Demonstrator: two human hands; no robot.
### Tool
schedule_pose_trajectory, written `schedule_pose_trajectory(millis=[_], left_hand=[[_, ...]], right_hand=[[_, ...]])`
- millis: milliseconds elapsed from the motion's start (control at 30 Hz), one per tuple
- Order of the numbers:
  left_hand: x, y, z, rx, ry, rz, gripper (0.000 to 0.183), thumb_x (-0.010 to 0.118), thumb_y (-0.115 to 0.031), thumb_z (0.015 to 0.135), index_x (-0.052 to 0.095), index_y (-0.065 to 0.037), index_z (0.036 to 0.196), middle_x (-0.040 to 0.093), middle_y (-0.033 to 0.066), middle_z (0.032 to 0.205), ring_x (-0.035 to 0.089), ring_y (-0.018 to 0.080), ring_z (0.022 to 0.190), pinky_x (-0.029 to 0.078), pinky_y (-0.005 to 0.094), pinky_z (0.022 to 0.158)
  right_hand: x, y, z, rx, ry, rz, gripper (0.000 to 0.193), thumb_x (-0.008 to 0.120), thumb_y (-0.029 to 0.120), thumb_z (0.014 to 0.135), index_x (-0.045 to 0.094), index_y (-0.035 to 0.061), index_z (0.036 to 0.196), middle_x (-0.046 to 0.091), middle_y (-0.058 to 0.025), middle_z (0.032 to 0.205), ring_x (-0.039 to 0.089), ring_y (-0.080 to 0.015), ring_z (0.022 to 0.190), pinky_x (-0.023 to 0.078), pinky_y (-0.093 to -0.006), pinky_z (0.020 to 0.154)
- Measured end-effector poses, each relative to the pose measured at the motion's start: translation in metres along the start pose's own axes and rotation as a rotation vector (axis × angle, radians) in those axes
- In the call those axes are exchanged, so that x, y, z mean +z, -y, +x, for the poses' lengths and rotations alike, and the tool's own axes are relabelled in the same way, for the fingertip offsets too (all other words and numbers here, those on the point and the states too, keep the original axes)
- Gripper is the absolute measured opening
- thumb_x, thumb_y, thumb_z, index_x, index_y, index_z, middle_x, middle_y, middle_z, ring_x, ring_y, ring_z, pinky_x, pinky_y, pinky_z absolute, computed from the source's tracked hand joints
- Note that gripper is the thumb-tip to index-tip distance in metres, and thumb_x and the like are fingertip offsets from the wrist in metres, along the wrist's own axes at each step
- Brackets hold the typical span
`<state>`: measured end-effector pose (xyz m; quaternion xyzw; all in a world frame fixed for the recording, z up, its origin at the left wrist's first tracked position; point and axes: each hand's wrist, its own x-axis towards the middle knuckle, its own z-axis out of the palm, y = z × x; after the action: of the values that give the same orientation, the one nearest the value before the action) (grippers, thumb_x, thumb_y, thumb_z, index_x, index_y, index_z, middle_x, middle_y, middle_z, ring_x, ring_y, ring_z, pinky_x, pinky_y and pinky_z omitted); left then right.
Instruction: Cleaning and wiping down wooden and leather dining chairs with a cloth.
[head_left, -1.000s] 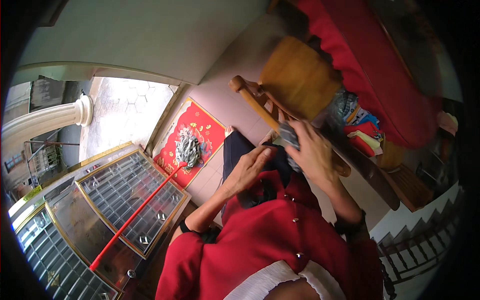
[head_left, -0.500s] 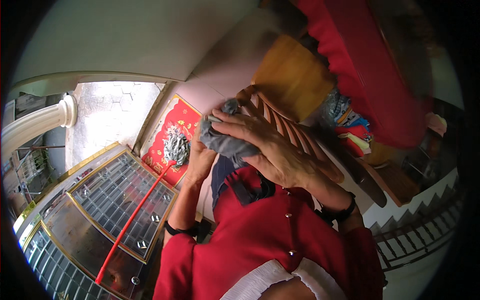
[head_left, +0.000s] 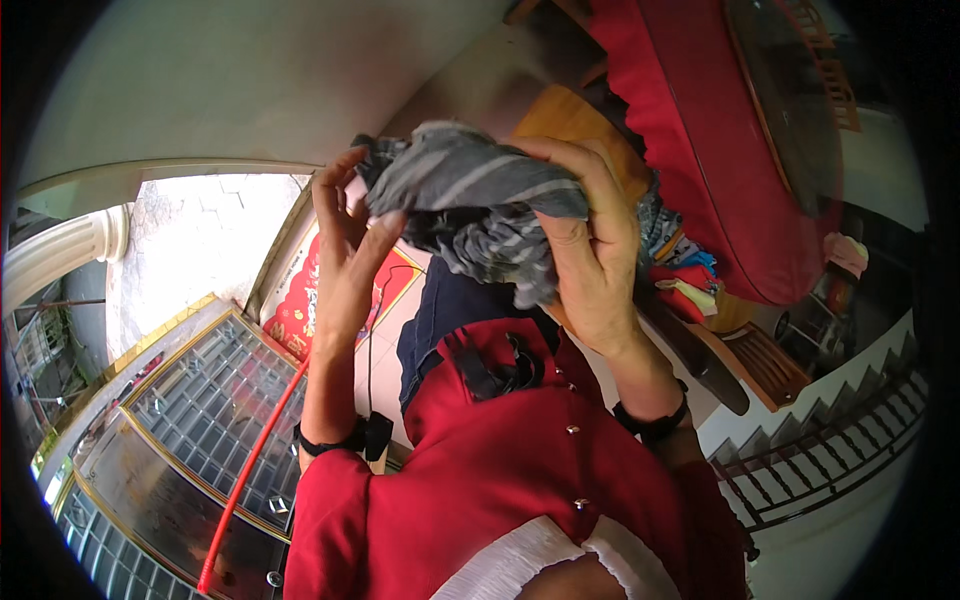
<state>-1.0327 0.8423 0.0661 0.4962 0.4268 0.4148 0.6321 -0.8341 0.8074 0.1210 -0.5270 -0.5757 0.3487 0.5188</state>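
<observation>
A bunched grey cloth with lighter stripes hangs stretched between my two hands, in front of my body. My left hand pinches its left end between thumb and fingers. At the other end my right hand grips the cloth, thumb on the near side and fingers over the top edge. Folds of the fabric droop below in the middle. Beneath my hands is my red top, with dark trousers past its hem.
A red mop handle leans across a gold-edged door panel at left; a red mat lies beyond. On the right are a wooden chair seat, a red-covered table, piled fabrics and a stair railing.
My hands have drawn apart and come up, so the crumpled cloth now spreads between them. My right hand has moved right; the mop head is now hidden behind my left hand and arm.
</observation>
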Motion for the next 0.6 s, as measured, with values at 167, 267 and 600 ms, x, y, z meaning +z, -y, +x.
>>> schedule_pose_trajectory(millis=[167,267,600], left_hand=[[-0.002,0.017,-0.013,-0.061,0.267,-0.158,0.087,0.062,-0.029,0.086,0.002,-0.017,0.148,0.022,0.0114,0.146,0.029,0.0262,0.133,0.031,0.0383,0.105],[0.016,0.024,-0.021,-0.533,-0.039,-0.411,0.054,0.055,-0.025,0.093,0.03,-0.014,0.14,0.048,0.0021,0.128,0.046,0.0111,0.115,0.039,0.0273,0.096],[-0.007,0.019,0.01,-0.337,0.07,0.111,0.049,0.05,-0.03,0.094,0.04,-0.004,0.134,0.054,0.0107,0.124,0.052,0.0197,0.113,0.04,0.0333,0.097]], right_hand=[[0.027,-0.005,-0.009,0.092,0.224,0.021,0.043,0.059,0.017,0.083,0.048,0.0013,0.121,0.05,-0.0172,0.104,0.054,-0.0284,0.094,0.043,-0.0338,0.084],[0.036,-0.009,-0.032,0.339,0.414,0.075,0.056,0.062,0.014,0.079,0.042,0.0018,0.13,0.048,-0.0191,0.12,0.054,-0.0294,0.104,0.044,-0.035,0.087],[-0.035,-0.033,-0.104,0.516,0.42,-0.584,0.055,0.063,0.023,0.085,0.041,0.0031,0.131,0.052,-0.0197,0.123,0.05,-0.0362,0.114,0.04,-0.0417,0.095]])
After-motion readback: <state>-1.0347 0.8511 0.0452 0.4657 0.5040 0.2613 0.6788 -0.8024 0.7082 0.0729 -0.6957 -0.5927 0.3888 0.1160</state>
